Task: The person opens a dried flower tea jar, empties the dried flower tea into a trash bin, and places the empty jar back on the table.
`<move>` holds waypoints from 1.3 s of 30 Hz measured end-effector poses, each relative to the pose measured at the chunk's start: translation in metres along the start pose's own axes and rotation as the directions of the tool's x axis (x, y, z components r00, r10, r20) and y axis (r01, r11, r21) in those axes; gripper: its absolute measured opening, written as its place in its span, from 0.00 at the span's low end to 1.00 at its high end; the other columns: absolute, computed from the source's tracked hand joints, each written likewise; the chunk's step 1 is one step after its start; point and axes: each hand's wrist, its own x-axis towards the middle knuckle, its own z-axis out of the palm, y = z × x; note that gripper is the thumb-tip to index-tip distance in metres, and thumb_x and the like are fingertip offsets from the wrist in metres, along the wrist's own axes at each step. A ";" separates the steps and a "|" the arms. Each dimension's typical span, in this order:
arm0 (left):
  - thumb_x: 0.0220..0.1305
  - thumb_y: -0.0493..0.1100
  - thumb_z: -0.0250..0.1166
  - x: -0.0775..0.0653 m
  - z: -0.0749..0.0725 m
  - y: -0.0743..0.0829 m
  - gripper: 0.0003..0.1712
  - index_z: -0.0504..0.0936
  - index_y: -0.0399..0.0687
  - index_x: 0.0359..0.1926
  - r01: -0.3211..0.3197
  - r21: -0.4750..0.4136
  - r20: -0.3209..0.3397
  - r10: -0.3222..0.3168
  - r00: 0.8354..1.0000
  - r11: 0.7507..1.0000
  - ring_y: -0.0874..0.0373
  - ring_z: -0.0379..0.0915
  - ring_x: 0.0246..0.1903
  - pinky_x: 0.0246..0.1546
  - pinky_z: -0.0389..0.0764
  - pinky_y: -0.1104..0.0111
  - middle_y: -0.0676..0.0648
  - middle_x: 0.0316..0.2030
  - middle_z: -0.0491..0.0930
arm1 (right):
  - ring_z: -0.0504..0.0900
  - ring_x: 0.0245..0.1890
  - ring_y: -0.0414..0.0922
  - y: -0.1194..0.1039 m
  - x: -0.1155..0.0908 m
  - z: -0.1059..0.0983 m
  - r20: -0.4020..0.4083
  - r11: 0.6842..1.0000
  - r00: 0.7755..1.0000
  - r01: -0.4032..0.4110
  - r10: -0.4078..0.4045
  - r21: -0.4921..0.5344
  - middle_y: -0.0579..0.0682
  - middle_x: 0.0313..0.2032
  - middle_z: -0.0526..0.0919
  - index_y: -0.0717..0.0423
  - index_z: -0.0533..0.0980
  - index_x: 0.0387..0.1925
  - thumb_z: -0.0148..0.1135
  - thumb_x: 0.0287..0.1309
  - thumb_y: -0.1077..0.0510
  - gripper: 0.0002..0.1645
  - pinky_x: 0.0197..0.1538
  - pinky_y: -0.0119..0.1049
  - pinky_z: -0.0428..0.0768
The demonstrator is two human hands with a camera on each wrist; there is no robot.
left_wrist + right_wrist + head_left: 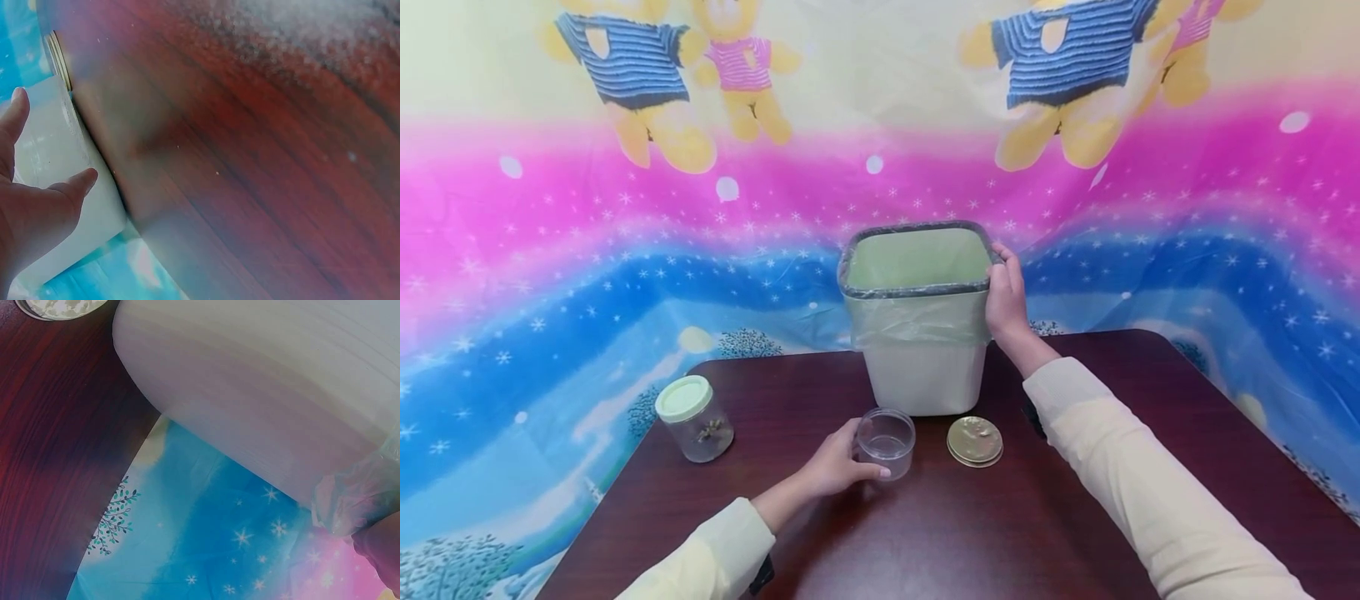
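Note:
My left hand (835,462) holds a small clear plastic jar (891,450) without a lid, its thumb at the near side and fingers at the left side. The jar looks empty and is in front of a white and pale green trash bin (925,367). In the left wrist view the thumb and a finger of the left hand (37,206) are spread before the bin (100,219). My right hand (1007,292) grips the bin's right rim, over a clear liner bag (917,321) and dark grey rim ring. In the right wrist view, bunched liner (350,500) shows beside the hand.
A gold round lid (974,440) lies right of the clear jar on the dark red-brown table (820,542). At the left stands a clear jar with a pale green lid (685,398) and small dried bits inside. A printed cloth (865,192) hangs behind the table.

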 end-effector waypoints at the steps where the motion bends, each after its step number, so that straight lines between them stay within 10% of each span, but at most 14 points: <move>1: 0.50 0.45 0.78 0.000 0.000 0.000 0.47 0.63 0.31 0.65 0.000 0.002 -0.001 0.000 1.000 1.000 0.42 0.70 0.58 0.55 0.74 0.54 0.35 0.59 0.71 | 0.57 0.68 0.48 0.000 0.000 0.000 0.001 1.000 1.000 0.000 0.000 -0.002 0.51 0.72 0.56 0.59 0.58 0.69 0.34 0.63 0.58 0.33 0.67 0.47 0.57; 39: 0.50 0.46 0.78 0.012 0.009 -0.013 0.48 0.62 0.31 0.66 0.027 0.041 0.042 -0.029 0.999 0.999 0.43 0.68 0.60 0.55 0.74 0.56 0.34 0.61 0.69 | 0.57 0.68 0.48 0.003 0.003 0.001 0.005 1.000 1.000 -0.001 0.001 0.008 0.51 0.73 0.56 0.60 0.58 0.69 0.34 0.63 0.58 0.32 0.66 0.46 0.58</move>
